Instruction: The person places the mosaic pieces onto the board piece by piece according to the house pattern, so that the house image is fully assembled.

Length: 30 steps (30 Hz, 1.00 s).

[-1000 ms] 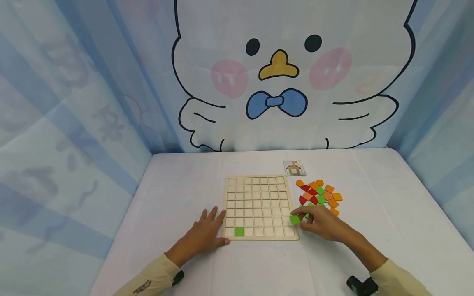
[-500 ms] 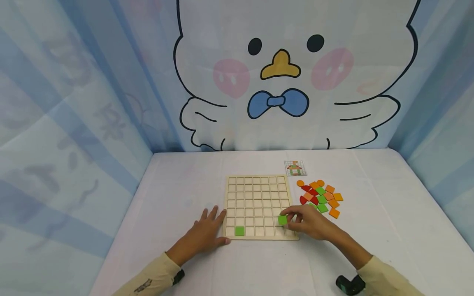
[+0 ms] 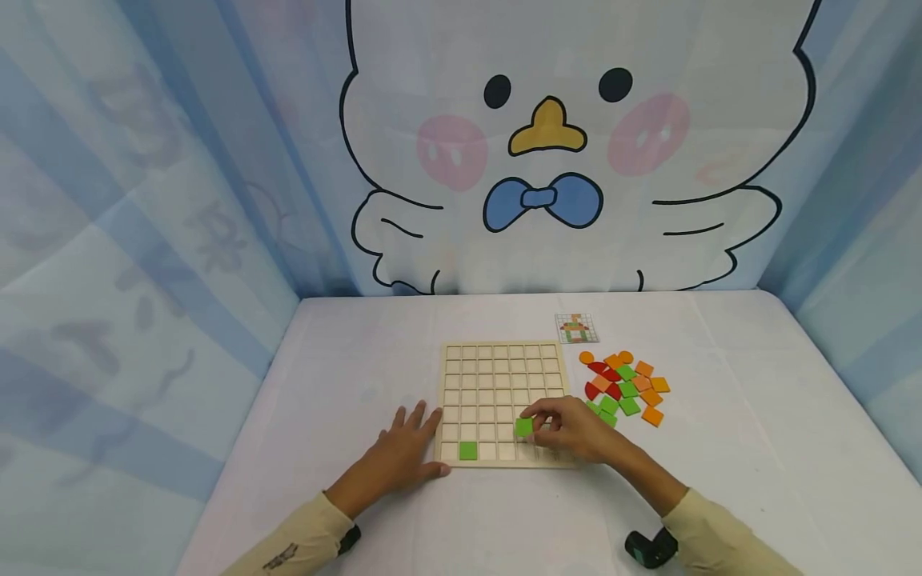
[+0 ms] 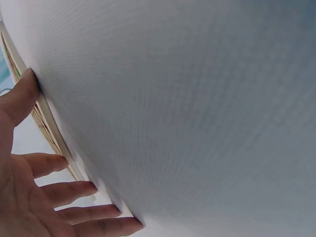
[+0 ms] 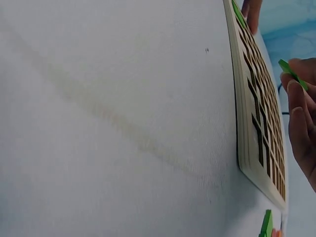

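Pale blue curtain (image 3: 144,240) hung at left; white back cloth (image 3: 562,48) printed with large cartoon bird in blue bow tie (image 3: 542,198). Table (image 3: 346,368) covered in white cloth. Wooden grid board (image 3: 487,382) laid flat, second green tile (image 3: 468,450) seated in its near row. Left hand (image 3: 399,456) laid palm down, fingers spread wide, board's left edge touched. Right hand (image 3: 569,428) poised over board, green square tile (image 3: 523,427) pinched at fingertips, clear of grid. Coloured pieces (image 3: 628,389) strewn right of board, picture card (image 3: 576,328) placed beyond them
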Each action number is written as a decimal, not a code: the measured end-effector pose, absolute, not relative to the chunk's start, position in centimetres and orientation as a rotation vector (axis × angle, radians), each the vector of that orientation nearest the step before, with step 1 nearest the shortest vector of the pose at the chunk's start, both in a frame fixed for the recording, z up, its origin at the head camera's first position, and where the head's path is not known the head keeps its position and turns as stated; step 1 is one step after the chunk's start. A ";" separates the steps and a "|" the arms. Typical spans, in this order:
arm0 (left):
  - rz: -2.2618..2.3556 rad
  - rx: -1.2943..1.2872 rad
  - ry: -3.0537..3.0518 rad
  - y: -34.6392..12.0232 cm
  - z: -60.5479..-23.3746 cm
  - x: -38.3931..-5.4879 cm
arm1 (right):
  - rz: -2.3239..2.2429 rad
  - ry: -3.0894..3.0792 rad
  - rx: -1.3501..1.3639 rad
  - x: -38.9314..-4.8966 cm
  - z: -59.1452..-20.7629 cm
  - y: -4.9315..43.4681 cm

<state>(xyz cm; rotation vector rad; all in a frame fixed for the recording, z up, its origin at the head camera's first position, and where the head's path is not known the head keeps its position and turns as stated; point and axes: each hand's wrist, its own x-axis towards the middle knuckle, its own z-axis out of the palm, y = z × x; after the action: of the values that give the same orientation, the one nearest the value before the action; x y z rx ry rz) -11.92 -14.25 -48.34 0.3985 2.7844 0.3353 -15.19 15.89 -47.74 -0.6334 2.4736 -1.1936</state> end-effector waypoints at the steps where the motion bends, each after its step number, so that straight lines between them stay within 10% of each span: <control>1: 0.333 0.396 2.785 -14.2 -48.4 -11.9 | -1.193 2.468 -0.635 -15.2 -47.9 15.6; 30: 0.336 0.385 2.766 -14.3 -48.4 -12.2 | -1.134 2.501 -0.638 -16.3 -49.0 9.5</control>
<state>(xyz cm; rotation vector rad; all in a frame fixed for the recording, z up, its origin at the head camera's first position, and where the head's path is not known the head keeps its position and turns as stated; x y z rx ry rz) -12.17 -14.27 -48.36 0.3850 2.7657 0.3363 -16.28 9.46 -48.98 -0.6382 2.5010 -1.1342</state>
